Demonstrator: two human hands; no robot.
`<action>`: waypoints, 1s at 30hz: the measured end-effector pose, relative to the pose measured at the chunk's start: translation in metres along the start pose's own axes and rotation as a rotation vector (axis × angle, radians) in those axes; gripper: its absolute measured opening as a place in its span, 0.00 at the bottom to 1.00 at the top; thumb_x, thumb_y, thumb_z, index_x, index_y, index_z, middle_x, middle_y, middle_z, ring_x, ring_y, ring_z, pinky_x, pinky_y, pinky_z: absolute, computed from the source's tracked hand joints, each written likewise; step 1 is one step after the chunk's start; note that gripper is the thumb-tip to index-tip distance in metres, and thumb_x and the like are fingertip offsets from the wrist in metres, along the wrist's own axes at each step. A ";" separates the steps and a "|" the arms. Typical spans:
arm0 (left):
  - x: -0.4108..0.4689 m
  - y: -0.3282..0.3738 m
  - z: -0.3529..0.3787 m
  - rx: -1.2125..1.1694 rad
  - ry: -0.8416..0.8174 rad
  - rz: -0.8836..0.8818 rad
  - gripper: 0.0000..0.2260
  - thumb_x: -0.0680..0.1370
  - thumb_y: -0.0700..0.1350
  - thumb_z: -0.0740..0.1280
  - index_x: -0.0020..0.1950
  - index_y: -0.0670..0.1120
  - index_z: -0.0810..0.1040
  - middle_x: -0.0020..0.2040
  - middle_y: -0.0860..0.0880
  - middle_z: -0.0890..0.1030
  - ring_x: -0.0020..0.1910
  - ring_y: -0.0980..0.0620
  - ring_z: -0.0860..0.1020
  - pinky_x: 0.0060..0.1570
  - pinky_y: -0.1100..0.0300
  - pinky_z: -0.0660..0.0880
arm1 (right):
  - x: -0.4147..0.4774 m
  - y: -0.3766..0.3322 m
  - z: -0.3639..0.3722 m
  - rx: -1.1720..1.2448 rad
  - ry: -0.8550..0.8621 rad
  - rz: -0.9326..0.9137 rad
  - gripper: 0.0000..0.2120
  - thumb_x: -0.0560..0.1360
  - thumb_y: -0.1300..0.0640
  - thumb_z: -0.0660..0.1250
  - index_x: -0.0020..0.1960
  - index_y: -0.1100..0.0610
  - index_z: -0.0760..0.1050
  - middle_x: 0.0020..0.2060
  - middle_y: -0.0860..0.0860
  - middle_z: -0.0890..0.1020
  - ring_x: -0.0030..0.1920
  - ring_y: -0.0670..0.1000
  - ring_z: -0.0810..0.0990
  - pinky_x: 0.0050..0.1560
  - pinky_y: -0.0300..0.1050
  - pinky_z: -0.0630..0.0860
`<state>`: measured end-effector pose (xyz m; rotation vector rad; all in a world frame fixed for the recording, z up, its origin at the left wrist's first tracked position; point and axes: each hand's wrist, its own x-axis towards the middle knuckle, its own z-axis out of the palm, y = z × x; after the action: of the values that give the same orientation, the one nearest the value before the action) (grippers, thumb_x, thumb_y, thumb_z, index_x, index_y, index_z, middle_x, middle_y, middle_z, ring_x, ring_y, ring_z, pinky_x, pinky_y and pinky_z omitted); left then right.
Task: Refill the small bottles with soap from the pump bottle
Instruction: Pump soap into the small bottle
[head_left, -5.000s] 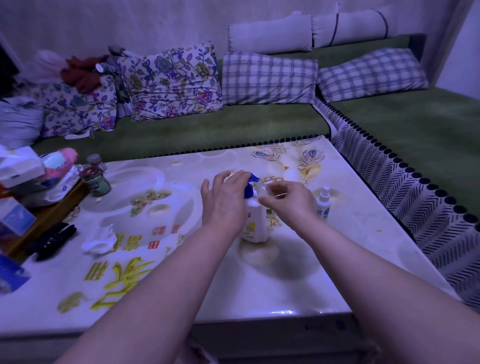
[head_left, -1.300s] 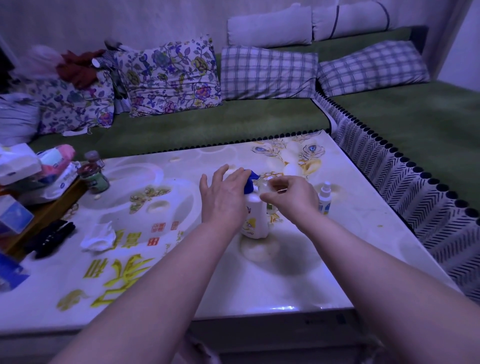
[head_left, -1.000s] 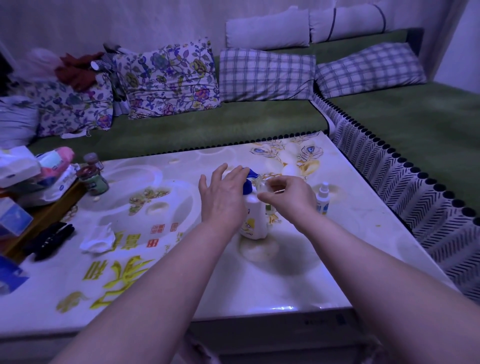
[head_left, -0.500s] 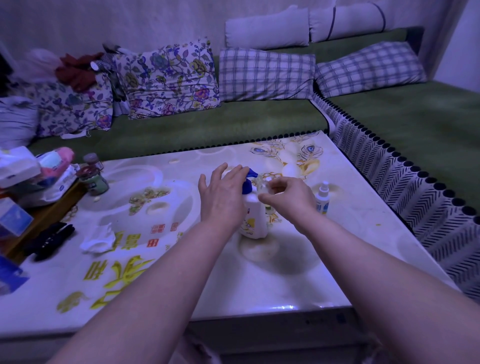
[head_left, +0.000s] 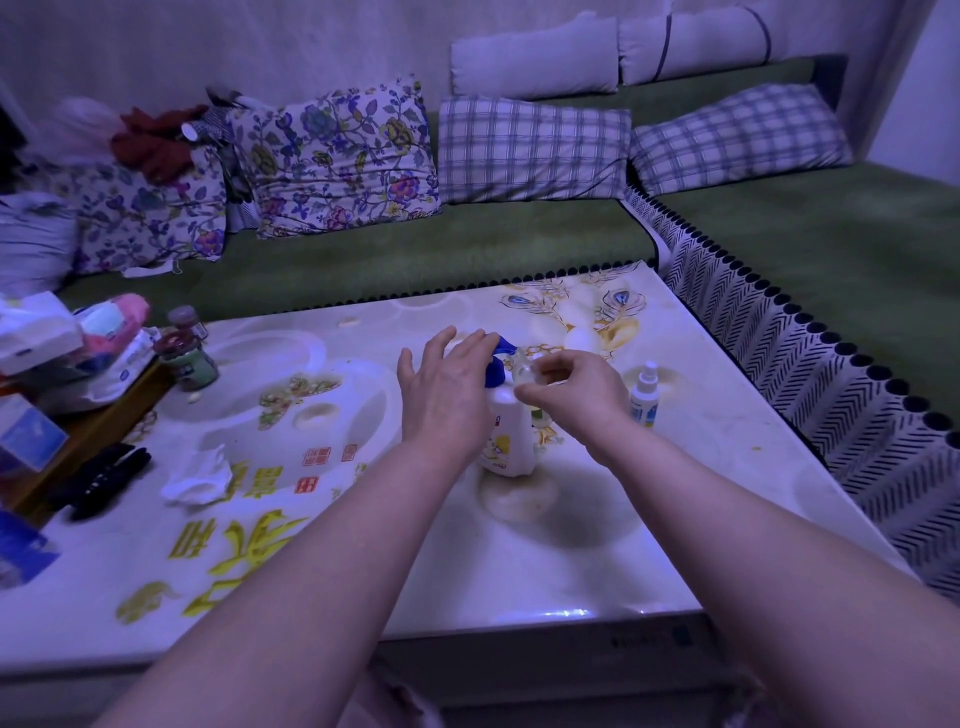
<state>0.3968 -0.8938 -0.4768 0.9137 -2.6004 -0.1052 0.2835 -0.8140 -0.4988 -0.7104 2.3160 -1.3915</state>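
Pump bottle (head_left: 506, 436), white plastic with blue head, upright on glossy printed tabletop (head_left: 363, 545). Left hand (head_left: 447, 395) lies on the pump, fingers straight and spread. Right hand (head_left: 576, 395) pinches small clear bottle (head_left: 524, 370) at the spout. Small white spray bottle (head_left: 644, 397) stands just beside, untouched.

The pump bottle (head_left: 506, 436) stands between my wrists, so neither can cross low. Just right of my right hand (head_left: 576, 395), pinching the small bottle (head_left: 523, 368), stands a spray bottle (head_left: 644, 392). Leftward, bare table (head_left: 337, 364) reaches to a crumpled tissue (head_left: 200, 475) and jars (head_left: 189, 358).
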 end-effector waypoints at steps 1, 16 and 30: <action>0.000 0.000 0.000 0.001 0.003 -0.001 0.30 0.73 0.35 0.62 0.72 0.56 0.62 0.73 0.60 0.64 0.75 0.52 0.53 0.72 0.43 0.47 | 0.000 -0.001 0.000 0.000 0.001 0.000 0.12 0.62 0.50 0.74 0.44 0.46 0.79 0.40 0.41 0.83 0.47 0.48 0.83 0.56 0.54 0.78; 0.001 0.000 -0.005 0.049 -0.008 0.016 0.30 0.73 0.34 0.61 0.71 0.56 0.63 0.72 0.59 0.65 0.75 0.51 0.53 0.72 0.42 0.45 | -0.001 -0.006 -0.005 -0.107 0.025 -0.031 0.12 0.65 0.50 0.73 0.48 0.44 0.79 0.47 0.41 0.84 0.51 0.46 0.82 0.59 0.51 0.76; 0.003 -0.001 0.000 0.107 0.032 0.046 0.26 0.74 0.35 0.59 0.69 0.55 0.64 0.69 0.59 0.69 0.74 0.51 0.56 0.71 0.46 0.48 | 0.001 -0.006 -0.006 -0.174 0.022 -0.028 0.15 0.64 0.48 0.74 0.50 0.45 0.80 0.45 0.41 0.84 0.51 0.46 0.82 0.60 0.51 0.75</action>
<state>0.3952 -0.8966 -0.4756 0.8838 -2.6167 0.0614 0.2807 -0.8124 -0.4908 -0.7834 2.4758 -1.2257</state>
